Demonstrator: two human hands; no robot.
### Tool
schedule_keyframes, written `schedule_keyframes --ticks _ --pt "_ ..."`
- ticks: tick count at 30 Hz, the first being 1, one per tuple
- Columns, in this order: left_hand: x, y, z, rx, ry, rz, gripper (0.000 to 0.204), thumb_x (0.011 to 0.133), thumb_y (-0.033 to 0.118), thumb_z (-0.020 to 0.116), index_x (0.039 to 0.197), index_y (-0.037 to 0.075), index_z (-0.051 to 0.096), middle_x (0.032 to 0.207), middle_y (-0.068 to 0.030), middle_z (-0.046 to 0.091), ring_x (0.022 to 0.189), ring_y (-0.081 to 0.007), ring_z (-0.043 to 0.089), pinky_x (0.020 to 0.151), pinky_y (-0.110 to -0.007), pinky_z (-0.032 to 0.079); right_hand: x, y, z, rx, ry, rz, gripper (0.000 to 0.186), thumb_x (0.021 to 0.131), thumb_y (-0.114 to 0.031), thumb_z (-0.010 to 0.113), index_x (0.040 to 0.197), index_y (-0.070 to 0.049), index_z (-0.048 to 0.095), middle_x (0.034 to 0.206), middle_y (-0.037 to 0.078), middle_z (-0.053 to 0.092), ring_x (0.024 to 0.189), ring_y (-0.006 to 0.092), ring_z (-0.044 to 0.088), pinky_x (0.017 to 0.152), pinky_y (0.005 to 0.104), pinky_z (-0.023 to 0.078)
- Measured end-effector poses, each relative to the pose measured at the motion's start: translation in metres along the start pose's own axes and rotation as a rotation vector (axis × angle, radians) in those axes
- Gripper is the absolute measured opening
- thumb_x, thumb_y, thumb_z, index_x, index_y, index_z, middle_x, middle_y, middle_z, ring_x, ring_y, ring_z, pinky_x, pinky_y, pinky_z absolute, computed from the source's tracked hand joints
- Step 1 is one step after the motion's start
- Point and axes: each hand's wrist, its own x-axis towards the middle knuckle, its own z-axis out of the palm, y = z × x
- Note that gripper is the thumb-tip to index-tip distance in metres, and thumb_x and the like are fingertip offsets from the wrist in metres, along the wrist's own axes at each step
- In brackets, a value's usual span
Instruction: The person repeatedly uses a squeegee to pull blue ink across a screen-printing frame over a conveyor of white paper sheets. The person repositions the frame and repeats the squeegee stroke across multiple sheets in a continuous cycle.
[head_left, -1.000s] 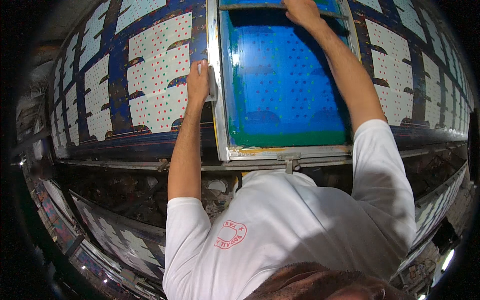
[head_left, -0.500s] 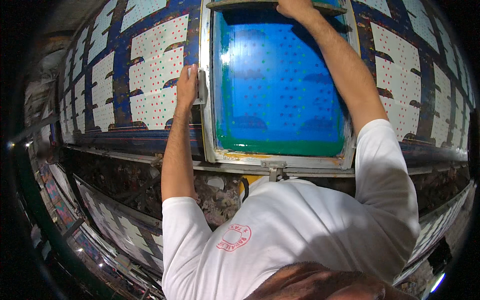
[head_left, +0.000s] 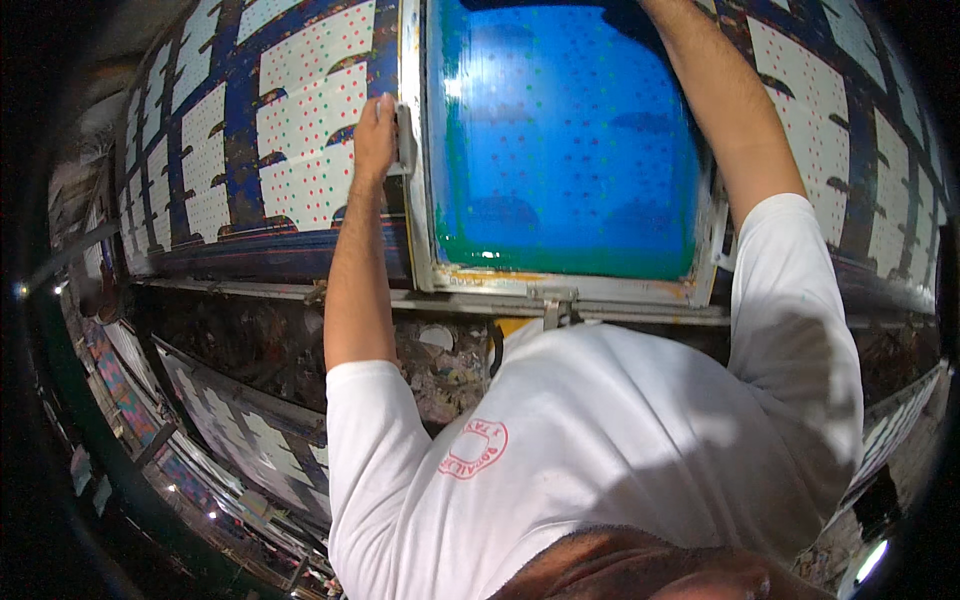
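Note:
A printing screen with a pale metal frame lies in front of me. Its blue mesh carries small green and dark dots, and wet green ink pools along the near edge. My left hand is closed around the handle on the frame's left side. My right forearm reaches along the screen's right side to the far end. The right hand itself lies beyond the upper edge of the picture, so its grip is hidden. A dark shadow falls across the mesh there.
White fabric pieces with red and green dots lie in rows on the dark blue table, left and right of the screen. A metal rail runs along the near table edge. Below it lies cluttered debris. Another printed table stands behind at left.
My right hand, on a long wooden squeegee bar before, has passed out of view at the top. The screen and left hand appear higher in the picture; the left hand keeps its hold.

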Motion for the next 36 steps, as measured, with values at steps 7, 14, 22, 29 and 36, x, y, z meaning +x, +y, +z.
schedule_keyframes --ticks 7,14,22,29,36 --pt "0.004 0.001 -0.002 0.118 0.013 0.082 0.057 0.107 0.053 0.04 0.106 0.0 0.062 0.088 -0.0153 0.062 0.083 -0.0273 0.06 0.078 -0.04 0.047 -0.153 -0.106 0.002 0.061 0.035 -0.003 0.023 0.081 -0.012 0.068 0.103 -0.01 0.074 0.098 0.017 0.074 0.093 0.0392 0.072 0.08 0.0519 0.059" --pt "0.005 0.001 -0.003 0.173 0.015 0.125 0.062 0.106 0.055 0.037 0.111 -0.002 0.063 0.109 -0.0274 0.067 0.105 -0.0432 0.064 0.093 -0.049 0.047 -0.327 -0.241 -0.001 0.143 -0.191 0.162 0.038 0.08 -0.001 0.065 0.116 -0.012 0.072 0.106 0.012 0.072 0.102 0.0325 0.069 0.084 0.0486 0.058" --pt "0.004 0.003 -0.001 0.155 -0.007 0.113 0.065 0.103 0.057 0.041 0.127 -0.001 0.06 0.118 -0.0323 0.065 0.116 -0.0479 0.061 0.1 -0.051 0.046 -0.407 -0.306 0.017 0.227 0.117 0.21 0.03 0.077 -0.004 0.071 0.107 -0.009 0.072 0.103 0.011 0.072 0.098 0.0293 0.069 0.078 0.0438 0.059" --pt "-0.006 0.003 0.004 0.133 0.102 0.252 0.057 0.103 0.053 0.046 0.134 0.006 0.057 0.125 -0.0277 0.066 0.12 -0.0448 0.062 0.102 -0.048 0.047 -0.405 -0.295 0.004 0.214 0.047 0.186 0.025 0.075 -0.007 0.074 0.1 -0.008 0.072 0.088 0.012 0.071 0.09 0.0325 0.07 0.076 0.0467 0.059" --pt "0.003 -0.002 0.002 0.215 0.057 0.206 0.043 0.1 0.044 0.059 0.127 0.01 0.061 0.117 -0.0213 0.069 0.11 -0.0369 0.066 0.096 -0.045 0.049 -0.451 -0.313 0.018 0.359 -0.041 0.153 0.054 0.075 0.002 0.071 0.128 -0.004 0.064 0.128 0.016 0.063 0.121 0.0313 0.06 0.101 0.0428 0.052"
